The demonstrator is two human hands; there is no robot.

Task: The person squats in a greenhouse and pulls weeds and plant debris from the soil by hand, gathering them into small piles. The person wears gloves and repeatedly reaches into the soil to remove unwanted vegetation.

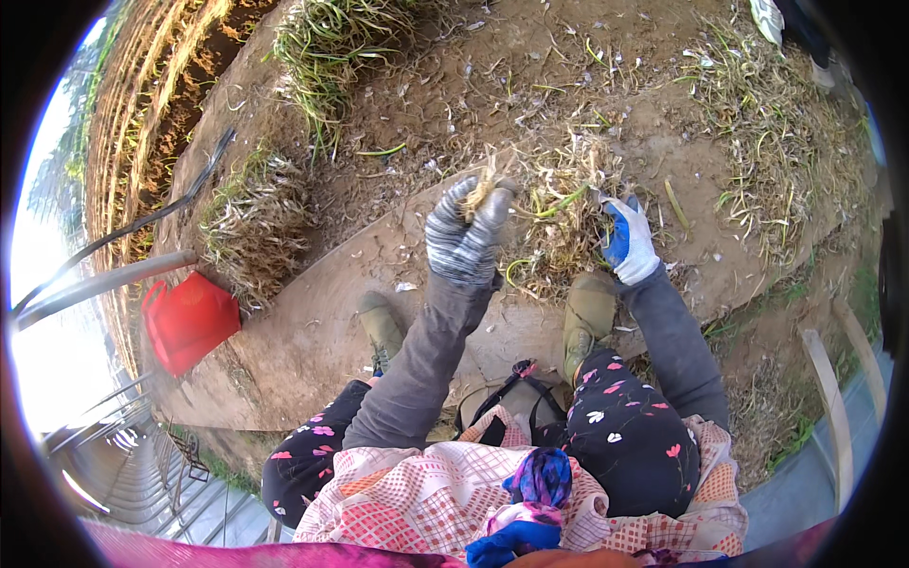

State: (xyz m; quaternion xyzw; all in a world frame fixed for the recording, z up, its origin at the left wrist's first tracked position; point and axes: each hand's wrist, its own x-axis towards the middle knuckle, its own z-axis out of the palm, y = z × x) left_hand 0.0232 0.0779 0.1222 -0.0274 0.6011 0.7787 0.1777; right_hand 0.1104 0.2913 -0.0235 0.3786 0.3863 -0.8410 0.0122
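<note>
My left hand (465,231), in a grey-and-white striped knit glove, is closed on a small tuft of dry, straw-coloured plant matter (480,193). To its right, my right hand (629,240) wears a white glove with a blue coated palm. Its fingers are bent at the edge of a loose heap of dry stalks and roots (557,234). Something small and greyish shows at those fingertips, but I cannot tell what it is or whether it is held. A few green leaves (561,204) lie across the heap between both hands.
Bundles of green-leaved plants (334,64) and paler stalks (259,220) lie at the left. Near them are a red plastic container (192,323) and a wooden pole (106,287). Plant litter (774,156) covers the right side. Another person's shoe (768,23) shows top right.
</note>
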